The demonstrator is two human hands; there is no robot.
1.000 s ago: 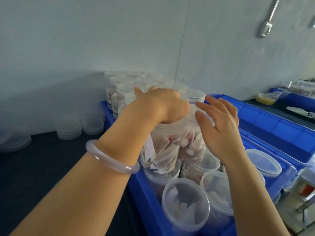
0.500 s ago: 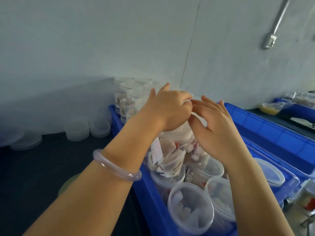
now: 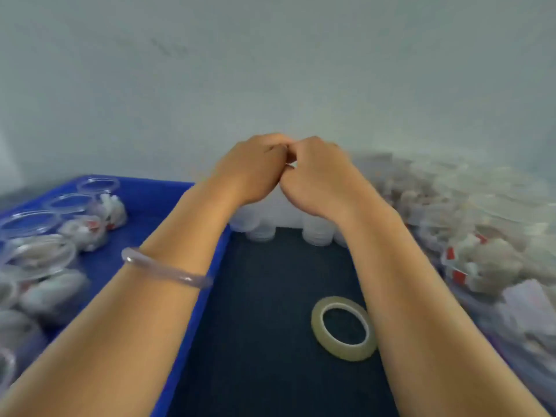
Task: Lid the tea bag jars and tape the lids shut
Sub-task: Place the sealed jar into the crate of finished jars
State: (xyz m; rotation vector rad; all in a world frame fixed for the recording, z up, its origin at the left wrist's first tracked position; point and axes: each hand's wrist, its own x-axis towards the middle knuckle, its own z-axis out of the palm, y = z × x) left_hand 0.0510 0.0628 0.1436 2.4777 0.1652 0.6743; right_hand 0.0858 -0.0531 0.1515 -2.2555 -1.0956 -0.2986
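Observation:
My left hand and my right hand are raised side by side over the dark table, knuckles touching and fingers curled under. I see nothing between them; their fingertips are hidden. A roll of clear tape lies flat on the table under my right forearm. Several open jars of tea bags stand in a blue crate on the left. Blurred jars with tea bags fill the right side. Low stacks of clear lids sit by the wall beneath my hands.
A pale wall closes off the back. The blue crate's rim runs under my left forearm, which wears a clear bangle. The right side is motion-blurred.
The view has swung left, away from the crate of jars. My hands have left the jar top they were on and now hover together over the dark table.

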